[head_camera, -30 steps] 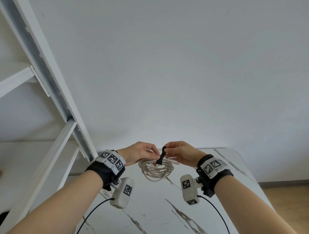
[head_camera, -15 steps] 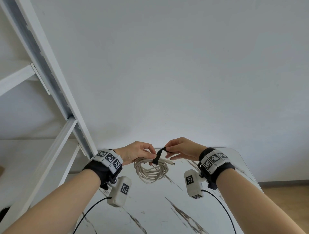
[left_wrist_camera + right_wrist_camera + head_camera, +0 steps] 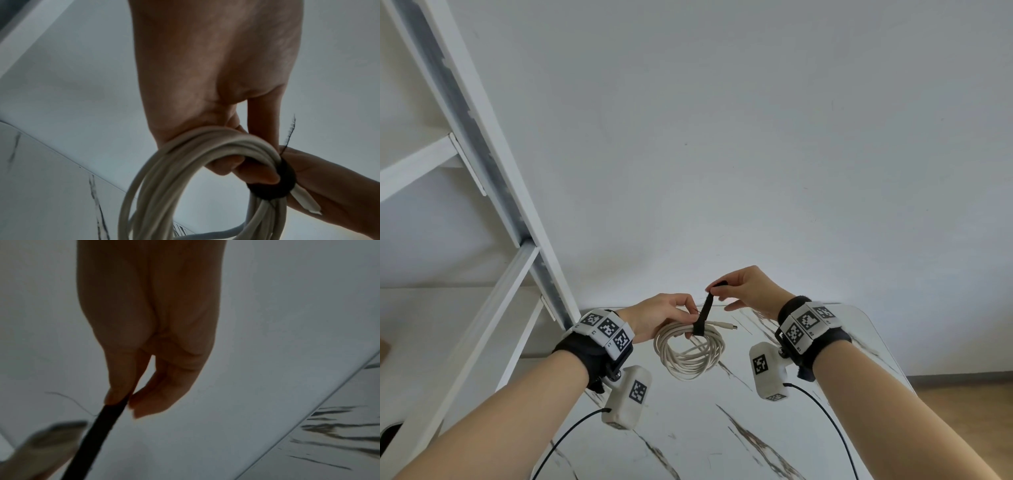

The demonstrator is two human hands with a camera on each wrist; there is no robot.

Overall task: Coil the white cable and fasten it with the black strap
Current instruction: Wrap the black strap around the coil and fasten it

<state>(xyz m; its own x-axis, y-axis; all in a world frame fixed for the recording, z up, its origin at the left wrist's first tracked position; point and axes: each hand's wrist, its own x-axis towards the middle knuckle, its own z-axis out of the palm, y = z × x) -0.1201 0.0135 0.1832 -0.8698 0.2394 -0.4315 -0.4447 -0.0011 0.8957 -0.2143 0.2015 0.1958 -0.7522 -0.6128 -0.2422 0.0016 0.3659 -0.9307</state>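
Note:
The white cable (image 3: 690,353) hangs as a coil of several loops above the marble table (image 3: 722,428). My left hand (image 3: 666,315) grips the top of the coil (image 3: 205,142), fingers curled round the strands. The black strap (image 3: 703,315) is looped round the bundle (image 3: 273,183) beside those fingers, and its free end stands up and to the right. My right hand (image 3: 743,287) pinches that free end (image 3: 107,420) between thumb and forefinger, pulling it taut above the coil. One cable plug (image 3: 729,327) pokes out to the right.
A white shelf frame (image 3: 482,171) slants along the left side. A plain wall fills the background. The table's rounded far-right corner (image 3: 866,315) lies past my right wrist, with wooden floor (image 3: 969,411) beyond it. Black camera leads (image 3: 835,421) trail from both wrists.
My right hand has risen and moved right, drawing the strap's free end out straight. The coil and left hand stayed roughly in place.

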